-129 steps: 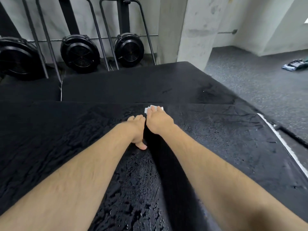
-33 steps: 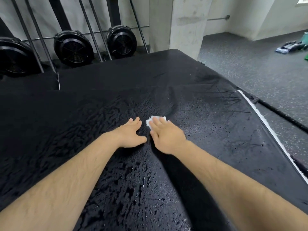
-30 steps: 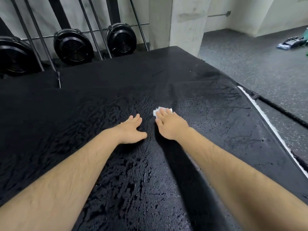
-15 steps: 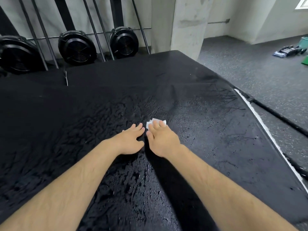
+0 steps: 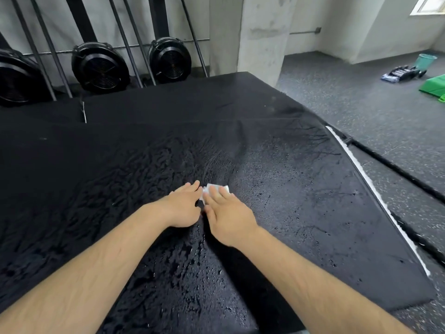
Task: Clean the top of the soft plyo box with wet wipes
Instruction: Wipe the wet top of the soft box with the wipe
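Wet wipe (image 5: 221, 187) lies flat near the middle of the soft plyo box top (image 5: 301, 201), well clear of its right edge. Right hand (image 5: 226, 213) presses it with straight, extended fingers (image 5: 216, 194). Left hand (image 5: 183, 208) rests palm-down just beside, fingers straight, holding nothing. Surface shows wet streaks.

Both bare forearms are stretching forward over the soft plyo box (image 5: 301, 201), meeting near its middle. The left hand (image 5: 183, 206) is lying palm-down on the box top, fingers (image 5: 191, 188) straight and together. The right hand (image 5: 226, 216) is lying flat just beside it, almost touching, its straight fingers pressing on the wet wipe (image 5: 224, 188).
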Demonstrator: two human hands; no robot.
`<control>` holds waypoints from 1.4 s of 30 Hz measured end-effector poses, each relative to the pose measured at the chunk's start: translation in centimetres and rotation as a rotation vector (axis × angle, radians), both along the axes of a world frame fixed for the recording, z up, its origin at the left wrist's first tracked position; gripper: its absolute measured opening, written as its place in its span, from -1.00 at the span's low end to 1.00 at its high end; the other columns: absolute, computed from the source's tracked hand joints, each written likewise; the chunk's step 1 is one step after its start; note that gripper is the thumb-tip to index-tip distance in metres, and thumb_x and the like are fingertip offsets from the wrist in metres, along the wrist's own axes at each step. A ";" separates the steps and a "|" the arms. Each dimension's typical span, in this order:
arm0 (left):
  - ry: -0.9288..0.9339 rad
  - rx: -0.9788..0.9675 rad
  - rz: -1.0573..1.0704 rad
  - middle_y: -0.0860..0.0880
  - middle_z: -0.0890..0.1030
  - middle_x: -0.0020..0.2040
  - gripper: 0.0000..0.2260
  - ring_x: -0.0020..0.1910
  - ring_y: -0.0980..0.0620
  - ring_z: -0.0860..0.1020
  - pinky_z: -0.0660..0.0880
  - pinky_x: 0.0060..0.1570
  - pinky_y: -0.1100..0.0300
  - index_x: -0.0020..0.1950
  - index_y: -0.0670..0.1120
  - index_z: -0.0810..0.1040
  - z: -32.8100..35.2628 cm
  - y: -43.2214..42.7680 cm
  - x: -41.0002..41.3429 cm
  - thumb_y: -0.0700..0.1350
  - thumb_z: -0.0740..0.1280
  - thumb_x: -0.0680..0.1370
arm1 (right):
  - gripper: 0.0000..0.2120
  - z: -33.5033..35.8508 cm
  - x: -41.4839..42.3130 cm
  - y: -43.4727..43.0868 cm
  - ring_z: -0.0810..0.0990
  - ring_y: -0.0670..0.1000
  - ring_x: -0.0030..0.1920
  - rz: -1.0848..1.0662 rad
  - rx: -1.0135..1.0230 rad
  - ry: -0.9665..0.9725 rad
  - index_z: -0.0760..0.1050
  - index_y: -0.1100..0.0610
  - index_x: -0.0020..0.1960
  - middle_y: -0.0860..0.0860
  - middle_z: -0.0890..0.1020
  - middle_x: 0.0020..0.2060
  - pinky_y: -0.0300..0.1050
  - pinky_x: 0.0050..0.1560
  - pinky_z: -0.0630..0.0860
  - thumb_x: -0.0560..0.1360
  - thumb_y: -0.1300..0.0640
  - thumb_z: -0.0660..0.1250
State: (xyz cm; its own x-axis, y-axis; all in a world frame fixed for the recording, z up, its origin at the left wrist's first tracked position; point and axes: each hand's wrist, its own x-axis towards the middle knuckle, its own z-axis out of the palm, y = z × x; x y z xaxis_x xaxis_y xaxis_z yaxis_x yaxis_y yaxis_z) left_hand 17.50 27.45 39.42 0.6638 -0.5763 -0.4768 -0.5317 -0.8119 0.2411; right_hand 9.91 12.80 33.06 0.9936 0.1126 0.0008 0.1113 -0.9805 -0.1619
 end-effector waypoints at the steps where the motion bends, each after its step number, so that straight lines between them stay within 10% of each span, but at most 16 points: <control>1: -0.011 0.018 -0.009 0.06 -0.25 0.62 -0.41 0.60 0.04 -0.24 -0.10 0.57 -0.05 0.64 -0.06 -0.18 0.0 -0.2 -0.3 -0.04 0.06 0.69 | -0.29 0.2 0.2 -1.1 0.13 0.10 0.57 -0.023 0.037 0.003 0.16 0.12 0.60 0.05 0.21 0.57 0.12 0.54 0.17 0.62 -0.09 -0.43; 15: 0.041 -0.091 0.031 0.15 -0.27 0.60 -0.40 0.58 0.11 -0.28 -0.24 0.56 -0.01 0.64 0.01 -0.17 -1.3 0.4 -0.2 -0.03 0.09 0.70 | -0.43 0.7 1.4 -2.7 0.08 0.11 0.57 -0.210 0.082 0.009 0.15 0.15 0.59 0.07 0.16 0.59 0.08 0.55 0.10 0.68 -0.08 -0.21; 18: 0.068 -0.178 0.051 0.16 -0.24 0.60 -0.41 0.57 0.14 -0.28 -0.29 0.54 0.02 0.64 0.04 -0.13 -1.6 1.1 -0.4 -0.03 0.12 0.69 | -0.18 0.8 1.4 -1.0 -0.03 0.13 0.59 -0.263 0.091 0.011 0.09 0.18 0.62 0.12 0.09 0.61 0.09 0.58 -0.01 0.52 -0.23 -0.37; 26: -0.009 -0.191 0.012 0.13 -0.16 0.62 -0.43 0.59 0.11 -0.22 -0.24 0.56 0.05 0.64 0.04 -0.03 -1.7 2.2 -3.1 0.01 0.14 0.69 | -0.27 1.0 -1.4 -0.4 0.16 0.15 0.55 -0.094 0.044 0.038 0.17 0.14 0.57 0.07 0.20 0.56 0.16 0.48 0.25 0.56 -0.12 -0.40; 42: -0.096 -0.200 0.002 0.14 -0.18 0.62 -0.42 0.58 0.13 -0.22 -0.25 0.53 0.10 0.64 0.01 -0.08 -3.1 4.3 -5.7 0.06 0.11 0.69 | -0.36 0.5 -7.4 3.3 0.19 0.21 0.56 -0.004 -0.048 -0.031 0.24 0.38 0.52 0.26 0.34 0.49 0.11 0.56 0.10 0.68 0.02 -0.28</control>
State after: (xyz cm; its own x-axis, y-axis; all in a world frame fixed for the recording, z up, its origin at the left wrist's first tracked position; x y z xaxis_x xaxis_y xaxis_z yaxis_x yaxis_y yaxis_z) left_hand 11.83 31.73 36.36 0.7019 -0.6517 -0.2874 -0.5585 -0.7540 0.3458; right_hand 2.56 16.11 33.52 0.9937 0.1093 0.0264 0.1116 -0.9875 -0.1116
